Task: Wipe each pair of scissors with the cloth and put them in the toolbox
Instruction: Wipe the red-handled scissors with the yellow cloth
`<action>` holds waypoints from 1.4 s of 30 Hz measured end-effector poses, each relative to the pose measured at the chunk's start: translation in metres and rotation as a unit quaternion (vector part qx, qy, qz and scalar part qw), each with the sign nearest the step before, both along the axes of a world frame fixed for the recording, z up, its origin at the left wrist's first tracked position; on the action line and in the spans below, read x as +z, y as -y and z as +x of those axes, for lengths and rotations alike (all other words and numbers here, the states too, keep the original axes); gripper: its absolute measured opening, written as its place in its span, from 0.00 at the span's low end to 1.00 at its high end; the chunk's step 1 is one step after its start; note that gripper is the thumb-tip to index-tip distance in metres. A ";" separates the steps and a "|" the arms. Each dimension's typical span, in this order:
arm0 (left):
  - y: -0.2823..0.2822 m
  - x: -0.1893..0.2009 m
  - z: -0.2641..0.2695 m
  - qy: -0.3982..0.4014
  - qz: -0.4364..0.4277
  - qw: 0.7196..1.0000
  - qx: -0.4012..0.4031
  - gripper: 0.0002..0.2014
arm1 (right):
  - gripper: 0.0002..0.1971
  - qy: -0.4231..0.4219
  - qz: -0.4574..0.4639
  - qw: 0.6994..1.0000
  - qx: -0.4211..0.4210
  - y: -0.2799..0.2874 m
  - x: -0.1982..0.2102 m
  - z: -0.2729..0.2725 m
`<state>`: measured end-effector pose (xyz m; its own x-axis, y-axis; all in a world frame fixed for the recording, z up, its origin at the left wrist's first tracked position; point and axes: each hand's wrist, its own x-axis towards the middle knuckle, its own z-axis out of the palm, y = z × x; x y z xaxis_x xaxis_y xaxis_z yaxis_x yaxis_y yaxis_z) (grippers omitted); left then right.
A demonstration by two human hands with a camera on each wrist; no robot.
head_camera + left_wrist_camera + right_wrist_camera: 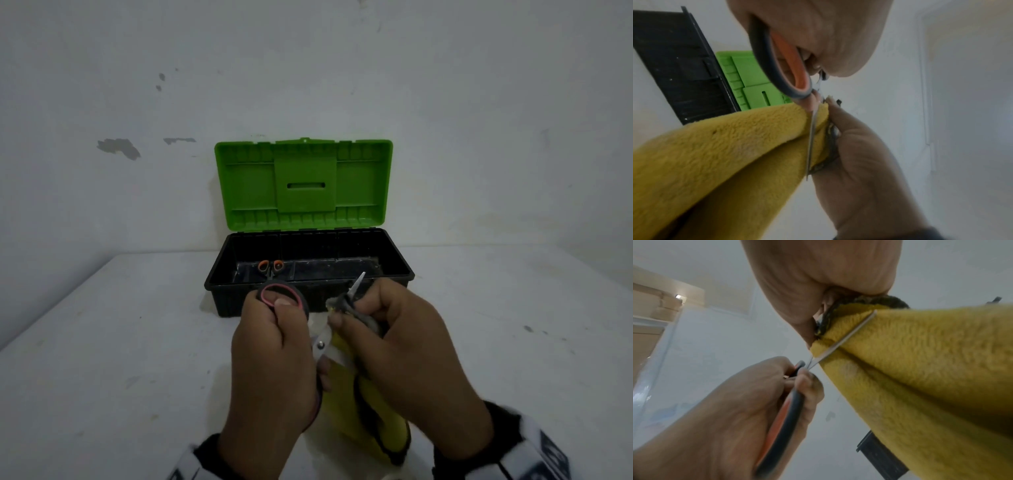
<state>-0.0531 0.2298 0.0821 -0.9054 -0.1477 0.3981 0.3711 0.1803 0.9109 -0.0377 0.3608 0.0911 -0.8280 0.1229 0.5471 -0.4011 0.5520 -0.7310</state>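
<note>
My left hand (274,346) grips the black-and-pink handles of a pair of scissors (279,294), held open above the table in front of the toolbox. My right hand (387,335) holds a yellow cloth (363,411) folded round one blade, whose tip (358,282) pokes out above the fingers. The other blade (811,142) lies bare against the cloth (725,146), and the same blade (846,339) shows in the right wrist view beside the cloth (931,361). The black toolbox (219,274) stands open with its green lid (303,185) up. An orange-handled pair of scissors (270,266) lies inside at the left.
The toolbox stands against a white wall (308,68) at the back of a pale table (102,359). Bare table surface lies to the left and right of my hands.
</note>
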 end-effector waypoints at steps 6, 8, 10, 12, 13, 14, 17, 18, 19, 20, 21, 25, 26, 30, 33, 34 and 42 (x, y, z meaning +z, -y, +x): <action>0.001 0.002 0.003 0.030 0.041 0.998 -0.039 0.13 | 0.16 0.003 -0.047 0.999 -0.017 -0.001 0.001 -0.003; 0.003 0.003 0.003 0.020 0.035 0.998 -0.040 0.13 | 0.16 0.017 -0.033 0.999 0.008 0.001 0.001 0.000; 0.003 0.003 0.003 0.013 0.031 0.999 -0.040 0.12 | 0.15 0.014 -0.034 0.999 -0.011 -0.004 0.002 -0.006; 0.001 0.002 0.005 0.009 0.032 0.999 -0.036 0.13 | 0.16 -0.003 -0.059 0.997 -0.055 -0.012 0.005 -0.016; 0.000 0.002 0.005 0.006 0.024 0.999 -0.034 0.13 | 0.16 -0.007 -0.071 0.995 -0.072 -0.016 0.007 -0.021; -0.001 0.002 0.005 0.003 0.013 0.999 -0.031 0.13 | 0.16 -0.007 -0.081 0.993 -0.083 -0.021 0.008 -0.025; 0.003 -0.003 -0.001 -0.017 -0.017 1.000 -0.001 0.14 | 0.15 -0.013 -0.116 0.988 -0.105 -0.033 0.011 -0.027; 0.005 -0.004 -0.004 -0.026 -0.032 0.999 0.010 0.15 | 0.14 -0.019 -0.117 0.988 -0.104 -0.035 0.014 -0.023; 0.006 -0.005 -0.005 -0.035 -0.046 0.998 0.018 0.15 | 0.13 -0.026 -0.109 0.989 -0.093 -0.035 0.017 -0.018; 0.006 -0.004 -0.004 -0.046 -0.056 0.997 0.022 0.15 | 0.11 -0.032 -0.090 0.993 -0.075 -0.033 0.019 -0.012; 0.006 -0.003 -0.003 -0.058 -0.065 0.996 0.025 0.14 | 0.09 -0.034 -0.059 0.996 -0.056 -0.028 0.021 -0.006; 0.000 -0.004 0.004 -0.106 -0.102 0.989 0.029 0.14 | 0.06 -0.019 0.056 0.998 0.000 -0.002 0.010 0.006; 0.000 -0.004 0.005 -0.122 -0.111 0.986 0.034 0.11 | 0.07 -0.017 0.061 0.998 0.006 0.003 0.004 0.006; -0.001 -0.002 0.012 -0.178 -0.139 0.974 0.029 0.08 | 0.13 -0.016 0.028 0.999 -0.022 0.012 -0.006 0.000; 0.002 -0.004 0.013 -0.204 -0.158 0.966 0.035 0.05 | 0.15 -0.019 0.010 0.998 -0.056 0.010 -0.001 -0.006; 0.003 -0.005 0.012 -0.206 -0.160 0.964 0.042 0.05 | 0.15 -0.018 0.008 0.998 -0.059 0.011 0.000 -0.007; 0.008 -0.007 0.015 -0.211 -0.175 0.959 0.065 0.01 | 0.14 0.012 -0.018 0.998 -0.055 0.011 0.006 -0.002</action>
